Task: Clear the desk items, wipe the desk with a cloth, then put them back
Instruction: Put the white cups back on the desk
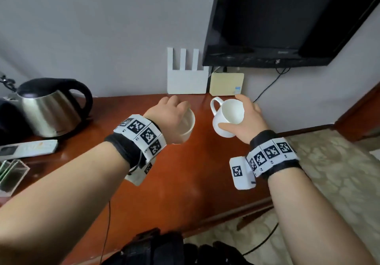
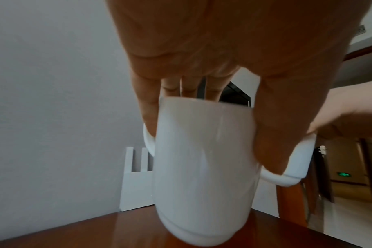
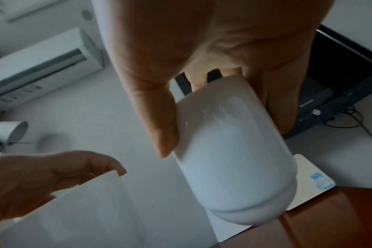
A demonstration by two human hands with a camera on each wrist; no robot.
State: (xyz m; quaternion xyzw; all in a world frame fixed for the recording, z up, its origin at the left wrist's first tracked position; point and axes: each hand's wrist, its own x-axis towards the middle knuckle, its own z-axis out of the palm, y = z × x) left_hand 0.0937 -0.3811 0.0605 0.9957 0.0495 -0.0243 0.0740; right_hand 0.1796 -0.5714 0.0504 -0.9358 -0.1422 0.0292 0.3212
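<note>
Two white mugs are held above the reddish-brown desk. My left hand grips the left mug by its rim from above; in the left wrist view that left mug hangs just over the desk under my left hand. My right hand grips the right mug, tilted, with its handle to the left. In the right wrist view the right mug sits between the thumb and fingers of my right hand, and the left mug shows at lower left.
A steel kettle and a white remote stand at the desk's left, with a clear box at the left edge. A white router and a beige box lean against the wall. A black TV hangs above.
</note>
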